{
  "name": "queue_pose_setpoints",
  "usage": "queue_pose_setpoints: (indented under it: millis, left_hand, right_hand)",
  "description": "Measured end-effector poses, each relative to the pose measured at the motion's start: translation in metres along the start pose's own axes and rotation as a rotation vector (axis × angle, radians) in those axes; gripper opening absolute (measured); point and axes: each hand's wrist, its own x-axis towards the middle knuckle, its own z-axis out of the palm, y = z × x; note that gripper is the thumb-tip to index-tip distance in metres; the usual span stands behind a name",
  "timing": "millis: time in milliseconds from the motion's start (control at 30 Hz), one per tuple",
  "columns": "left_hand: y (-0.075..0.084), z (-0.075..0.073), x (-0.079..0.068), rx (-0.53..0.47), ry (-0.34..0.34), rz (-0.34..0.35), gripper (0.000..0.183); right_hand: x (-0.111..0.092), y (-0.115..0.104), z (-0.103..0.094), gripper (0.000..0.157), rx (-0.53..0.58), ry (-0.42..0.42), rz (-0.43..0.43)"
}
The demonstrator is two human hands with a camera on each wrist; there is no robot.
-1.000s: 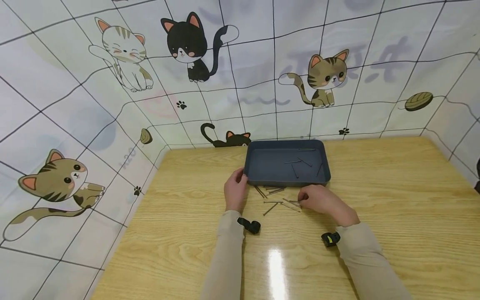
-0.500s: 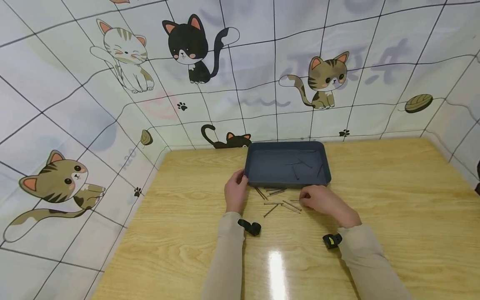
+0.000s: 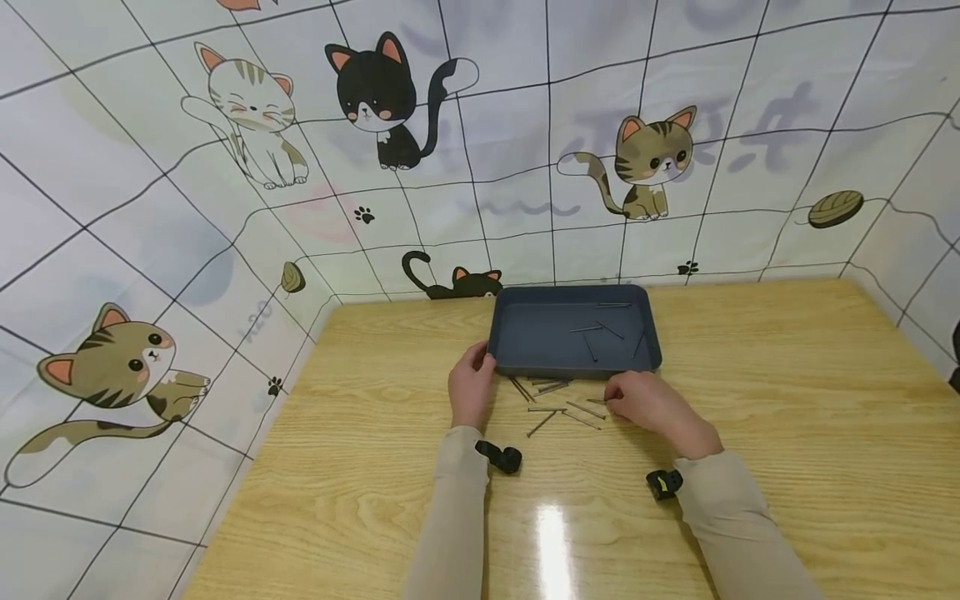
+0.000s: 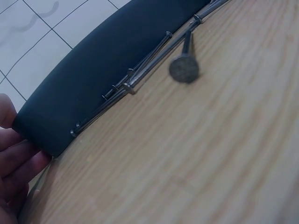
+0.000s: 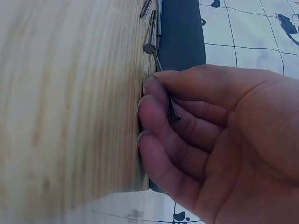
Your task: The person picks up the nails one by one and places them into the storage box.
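Note:
My left hand holds the near left corner of a dark grey rectangular tray; in the left wrist view the thumb and fingers lie against that corner. My right hand, just in front of the tray's near right side, pinches a nail between thumb and index finger. Its head end shows below the fingertips in the right wrist view, and its other end points left towards the loose nails. Several steel nails lie scattered on the table between the hands, some right along the tray's near wall.
Several nails lie inside the tray, towards its right half. The tray stands on a wood-grain table, near the back edge. Behind and to the left rise walls covered with a cat-print sheet.
My right hand has drawn slightly right with the nail, away from the loose nails, which have shifted a little. The left hand has stayed at the tray's corner.

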Motion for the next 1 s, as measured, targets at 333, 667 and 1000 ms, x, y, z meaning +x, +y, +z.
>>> queue_pose_setpoints:
  millis: [333, 667, 1000]
  left_hand:
    - [-0.001, 0.0, -0.001, -0.005, -0.004, 0.005, 0.03]
    - [0.005, 0.006, 0.004, -0.009, 0.008, 0.021, 0.031]
    - [0.002, 0.003, 0.002, -0.012, 0.01, 0.003, 0.029]
  right_hand:
    - [-0.001, -0.005, -0.001, 0.012, -0.023, 0.045, -0.002]
    - [-0.005, -0.005, -0.012, 0.009, -0.042, 0.152, -0.073]
    - [-0.005, -0.003, -0.009, 0.014, -0.026, 0.279, -0.089]
